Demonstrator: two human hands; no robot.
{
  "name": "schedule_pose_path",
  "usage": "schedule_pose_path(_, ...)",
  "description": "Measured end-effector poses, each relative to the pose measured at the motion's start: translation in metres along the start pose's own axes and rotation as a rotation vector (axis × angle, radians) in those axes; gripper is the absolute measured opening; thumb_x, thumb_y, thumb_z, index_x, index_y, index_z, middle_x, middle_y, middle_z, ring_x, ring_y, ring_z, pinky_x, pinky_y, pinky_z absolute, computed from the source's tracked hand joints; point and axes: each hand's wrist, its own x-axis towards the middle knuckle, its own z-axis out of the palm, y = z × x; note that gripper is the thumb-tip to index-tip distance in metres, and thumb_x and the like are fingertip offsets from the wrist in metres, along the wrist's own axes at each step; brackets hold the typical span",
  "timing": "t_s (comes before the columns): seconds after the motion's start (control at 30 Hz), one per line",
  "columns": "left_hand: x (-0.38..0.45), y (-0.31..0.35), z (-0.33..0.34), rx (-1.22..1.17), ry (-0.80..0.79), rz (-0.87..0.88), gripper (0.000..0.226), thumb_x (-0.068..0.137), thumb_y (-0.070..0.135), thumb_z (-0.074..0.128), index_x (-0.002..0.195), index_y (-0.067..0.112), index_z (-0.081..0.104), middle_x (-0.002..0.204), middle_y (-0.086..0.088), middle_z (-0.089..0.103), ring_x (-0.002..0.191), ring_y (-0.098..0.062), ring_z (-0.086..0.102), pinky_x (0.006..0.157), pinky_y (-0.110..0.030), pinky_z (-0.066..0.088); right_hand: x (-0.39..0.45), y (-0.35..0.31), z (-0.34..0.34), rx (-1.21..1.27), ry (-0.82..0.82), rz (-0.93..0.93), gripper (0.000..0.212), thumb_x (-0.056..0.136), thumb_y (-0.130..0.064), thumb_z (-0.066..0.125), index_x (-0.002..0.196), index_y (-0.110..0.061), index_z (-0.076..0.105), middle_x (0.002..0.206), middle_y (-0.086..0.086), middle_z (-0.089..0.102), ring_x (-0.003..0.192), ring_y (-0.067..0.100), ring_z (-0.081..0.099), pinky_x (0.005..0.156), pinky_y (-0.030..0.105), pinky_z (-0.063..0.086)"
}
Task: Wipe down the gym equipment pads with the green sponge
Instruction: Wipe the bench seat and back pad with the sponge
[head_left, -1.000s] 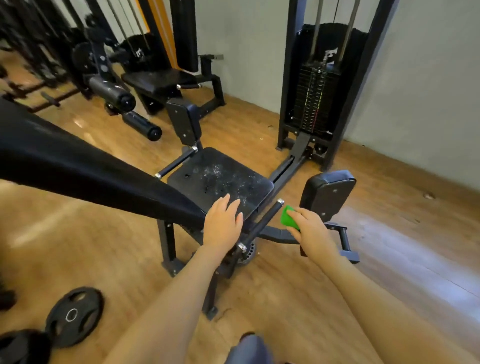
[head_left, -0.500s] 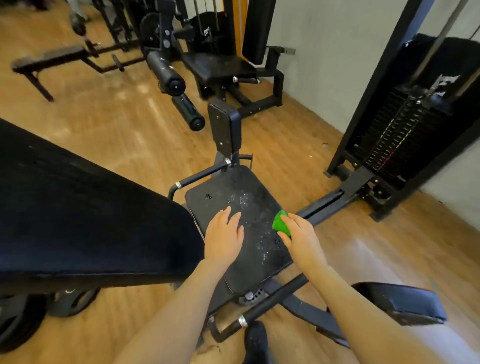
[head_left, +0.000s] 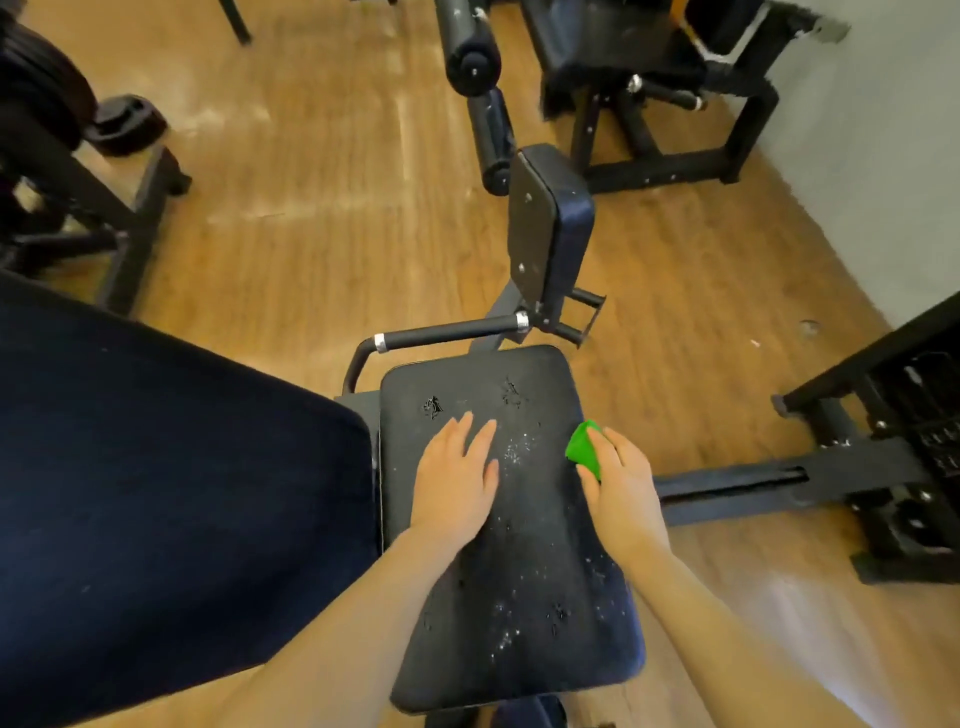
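Black vinyl covers nearly everything within reach, starting at the far left with the broad backrest pad, which slopes across the lower left and hides the floor behind it. Just right of it lies the seat pad, flat and lengthwise away from the person, its surface cracked in spots and flecked with white specks. The left hand rests palm down on the seat, fingers straight and spread, holding nothing; it looks placed there to brace the body while the other hand works. The right hand pinches the green sponge between thumb and fingers at the seat's right edge, the sponge's lower face at or just above the vinyl, so a stroke across the speckled patch between the hands seems the step in hand. The braced left hand sits in that stroke's way and would likely need lifting.

Beyond the seat, a grab handle curves along its far edge, and an upright thigh pad stands past it, seemingly unwiped. Foam rollers of another machine lie further back. At the right, a frame rail runs towards the weight stack.
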Motion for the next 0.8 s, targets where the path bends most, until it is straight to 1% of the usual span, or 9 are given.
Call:
schedule_pose_path(0.1,0.033,0.003,0.015,0.034,0.017,-0.024,0.054,0.104,0.039,0.028,0.154,0.028,0.011,0.161,-0.003,0.013,0.148,-0.022,0.009,0.120,-0.036,0.010,0.036,0.016,0.008,0.019,-0.031,-0.007,0.051,0.092,-0.011,0.061,0.139,-0.004,0.045,0.145,0.014,0.041,0.133,0.030,0.037,0.110,0.031,0.026)
schedule_pose_path(0.17,0.052,0.003,0.024,0.056,0.022,-0.037,0.055,0.104,0.040,0.027,0.154,0.027,0.009,0.161,-0.003,0.012,0.148,-0.022,0.007,0.120,-0.036,0.007,0.057,0.023,0.013,0.019,-0.037,-0.013,0.047,0.092,-0.010,0.061,0.137,-0.003,0.047,0.146,0.015,0.040,0.134,0.031,0.036,0.110,0.031,0.025)
schedule_pose_path(0.33,0.089,-0.004,0.047,0.079,0.027,-0.043,0.056,0.103,0.038,0.031,0.154,0.023,0.012,0.160,-0.006,0.016,0.148,-0.024,0.010,0.120,-0.037,0.008,0.109,0.027,0.028,0.009,-0.073,-0.063,0.045,0.095,-0.014,0.057,0.137,-0.005,0.047,0.149,0.012,0.036,0.137,0.027,0.031,0.111,0.030,0.024)
schedule_pose_path(0.5,0.110,-0.016,0.072,0.061,0.050,-0.090,0.061,0.101,0.039,0.036,0.154,0.017,0.014,0.158,-0.008,0.022,0.147,-0.025,0.016,0.119,-0.038,0.012,0.152,0.020,0.048,0.026,-0.046,-0.115,0.046,0.095,-0.014,0.056,0.139,-0.008,0.046,0.148,0.010,0.037,0.136,0.025,0.032,0.112,0.030,0.025)
schedule_pose_path(0.6,0.115,-0.020,0.088,0.056,0.050,-0.109,0.060,0.101,0.041,0.035,0.153,0.017,0.019,0.159,-0.009,0.021,0.147,-0.026,0.015,0.118,-0.039,0.010,0.172,0.020,0.061,0.030,-0.030,-0.158,0.046,0.095,-0.014,0.057,0.140,-0.008,0.046,0.149,0.009,0.037,0.137,0.025,0.032,0.111,0.026,0.021)
schedule_pose_path(0.63,0.115,-0.021,0.092,0.068,0.050,-0.108,0.059,0.101,0.042,0.034,0.153,0.017,0.020,0.159,-0.009,0.020,0.147,-0.027,0.014,0.118,-0.039,0.009,0.178,0.021,0.065,0.032,-0.033,-0.166,0.046,0.095,-0.016,0.056,0.140,-0.010,0.046,0.149,0.008,0.037,0.138,0.025,0.031,0.113,0.028,0.020)
schedule_pose_path(0.73,0.114,-0.022,0.100,0.102,0.082,-0.106,0.058,0.099,0.043,0.032,0.149,0.015,0.031,0.157,-0.011,0.025,0.146,-0.029,0.020,0.117,-0.042,0.013,0.186,0.027,0.079,-0.035,-0.037,-0.216,0.045,0.097,-0.027,0.054,0.139,-0.014,0.048,0.151,0.004,0.038,0.143,0.022,0.024,0.117,0.046,0.019)
schedule_pose_path(0.8,0.114,-0.021,0.103,0.096,0.113,-0.102,0.056,0.098,0.043,0.032,0.146,0.014,0.037,0.155,-0.011,0.030,0.144,-0.029,0.025,0.116,-0.043,0.017,0.185,0.032,0.087,-0.058,-0.015,-0.242,0.045,0.096,-0.030,0.054,0.138,-0.012,0.050,0.150,0.005,0.040,0.143,0.023,0.025,0.117,0.049,0.020)
